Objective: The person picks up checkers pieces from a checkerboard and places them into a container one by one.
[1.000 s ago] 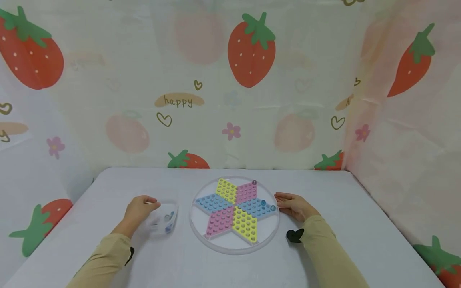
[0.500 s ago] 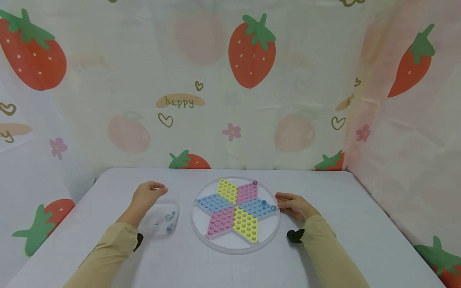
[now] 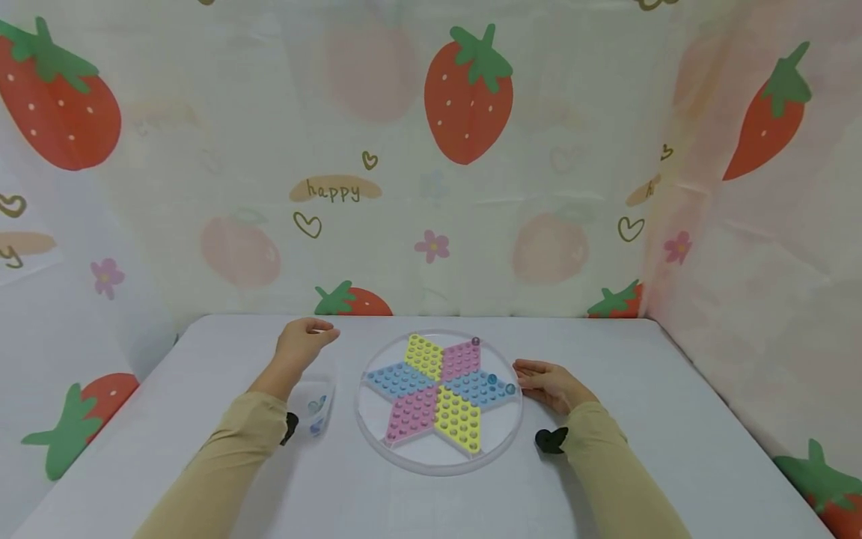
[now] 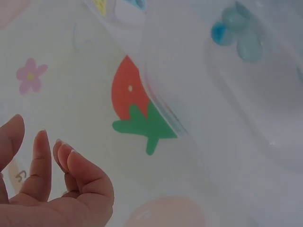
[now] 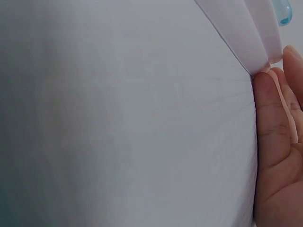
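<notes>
My left hand [image 3: 303, 348] is raised behind the clear plastic box, to the left of the board. In the left wrist view, its fingers [image 4: 40, 165] are bent and spread with gaps, and nothing shows between them. On the table stands a round Chinese checkers board [image 3: 438, 471] with a pink, yellow and blue star. My right hand [image 3: 552, 385] rests at the board's right edge, fingers loosely extended. The right wrist view shows a fingertip right at the pale rim [image 5: 260, 42]. Two blue marbles [image 3: 510, 389] sit on the right blue point, and a dark marble [image 3: 475, 341] at the upper pink tip.
The clear box [image 3: 326, 423] stands left of the board, partly behind the left forearm. Several glass marbles [image 4: 249, 47] lie in it. A white cloth covers the table [image 3: 404, 509], and a strawberry-print curtain [image 3: 377, 142] closes off the back and sides.
My left hand has moved from over the box, away from me and to the right. The right hand, the board and the marbles on it have stayed in place.
</notes>
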